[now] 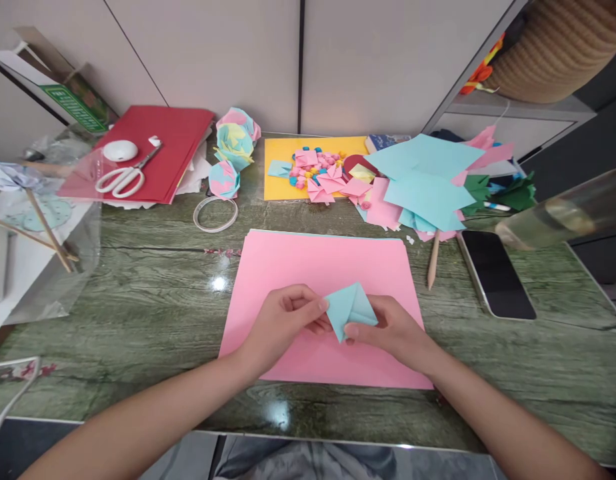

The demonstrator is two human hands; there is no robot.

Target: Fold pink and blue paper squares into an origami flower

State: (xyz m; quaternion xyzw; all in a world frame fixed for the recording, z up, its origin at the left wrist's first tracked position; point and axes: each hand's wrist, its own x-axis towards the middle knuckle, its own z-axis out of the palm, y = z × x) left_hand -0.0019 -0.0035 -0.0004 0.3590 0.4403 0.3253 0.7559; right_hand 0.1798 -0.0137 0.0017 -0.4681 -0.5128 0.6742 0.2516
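Observation:
Between my two hands is a small piece of folded light-blue paper (349, 311), with creased flaps on its upper face. My left hand (293, 317) pinches its left corner between thumb and fingers. At the lower right edge, my right hand (385, 330) grips the same paper, thumb on top and the other fingers partly hidden behind it. Both hands are over a stack of pink paper sheets (298, 260) lying on the green marbled table, and a blue sheet edge shows at the back of the stack.
Behind the stack, a yellow sheet (277, 190) bears small folded pieces. A tape roll (215, 215) and white scissors (122, 181) on red paper (163, 143) are at left. To the right are blue paper cutouts (428, 180), a wooden stick (433, 263), a phone (498, 273) and a clear cylindrical container (563, 210).

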